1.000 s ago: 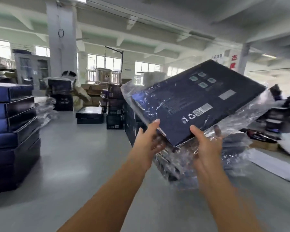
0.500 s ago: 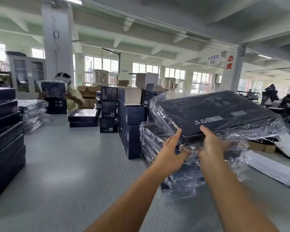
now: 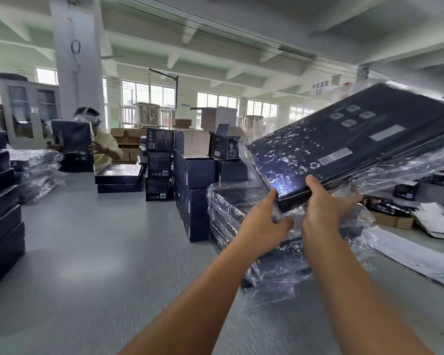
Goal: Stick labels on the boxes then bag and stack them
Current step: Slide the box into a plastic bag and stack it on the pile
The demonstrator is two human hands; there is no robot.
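Holding on here, we have the left grip point(image 3: 264, 224) curled at the near corner of the box point(image 3: 356, 144), thumb up against the corner and fingers bunched in loose film below it. Our right grip point(image 3: 323, 208) clamps the same near edge just beside it, thumb laid on top, fingers tucked underneath out of sight. Both hold the box through its clear bag point(image 3: 405, 175), which wraps the whole thing and billows loose off the lower side.

The box is dark blue, flat and wide, up in the air and tilted: near edge low, far end raised to the right. On its top face we can see a grey label point(image 3: 386, 135) and, nearer us, a pale barcode label point(image 3: 336, 156). It hangs above and to the right of the bagged stack point(image 3: 231, 203); whether its low edge touches that stack, we cannot tell.

The bagged stack sits on the grey counter point(image 3: 87, 252). Just behind and to the left of the bagged stack stand dark blue cartons point(image 3: 195, 175), piled several high. Well to the left of the bagged stack rises a pile of bare dark boxes point(image 3: 0, 201). Beyond the bagged stack and off to the left, another person point(image 3: 105, 149) holds up a dark box. To the right of the bagged stack lie flat pale sheets point(image 3: 420, 260).
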